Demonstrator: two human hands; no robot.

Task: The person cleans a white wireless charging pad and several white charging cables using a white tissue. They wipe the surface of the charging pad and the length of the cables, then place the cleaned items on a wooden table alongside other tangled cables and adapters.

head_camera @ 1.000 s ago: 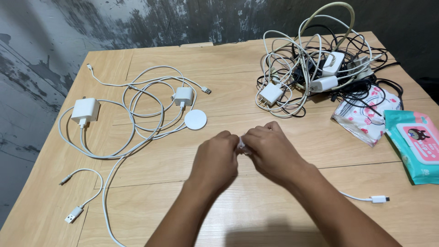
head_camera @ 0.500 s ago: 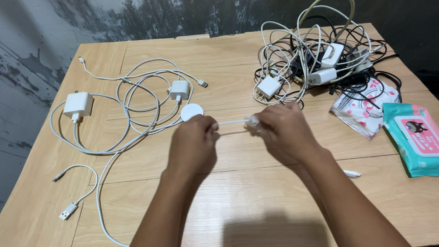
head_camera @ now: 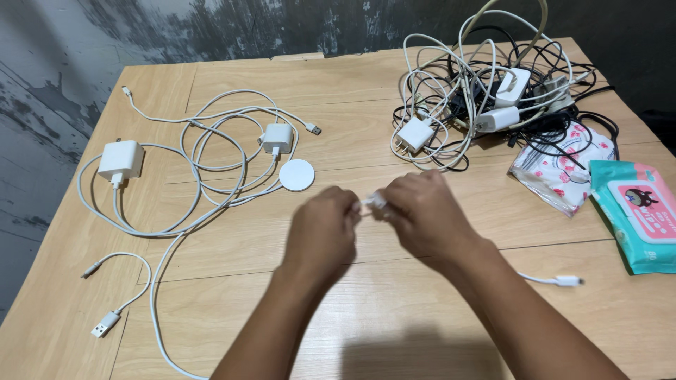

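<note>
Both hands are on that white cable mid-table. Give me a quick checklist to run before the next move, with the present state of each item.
1. Both hands on the cable: ok. Left hand and right hand pinch the white cable between them.
2. Free plug end loose: ok. The cable's plug end lies alone on the table, right of the right forearm.
3. Clear of the tangled pile: ok, the pile sits apart at the far right.
4. Clear of the round white charging pad: ok, apart, beyond the left hand.
5. How the cable runs inside the hands: cannot tell, hidden and blurred.
</note>
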